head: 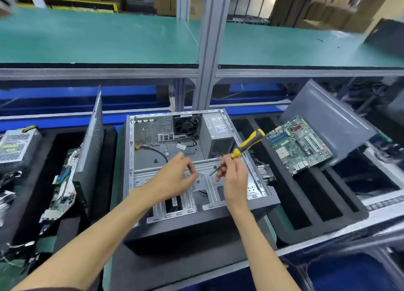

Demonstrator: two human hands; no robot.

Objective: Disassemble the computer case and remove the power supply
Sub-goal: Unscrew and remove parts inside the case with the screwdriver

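An open grey computer case lies on its side in front of me, its motherboard bay bare. A grey power supply sits in its back right corner beside a black fan. My right hand grips a yellow-and-black screwdriver over the drive cage bracket, tip pointing down-left. My left hand hovers over the same bracket with fingers curled, thumb and fingertips close together; whether it pinches a small part I cannot tell.
A green motherboard lies on a grey side panel to the right. Another power supply stands at far left, a leaning panel and boards beside it. Black foam trays flank the case. A green shelf is above.
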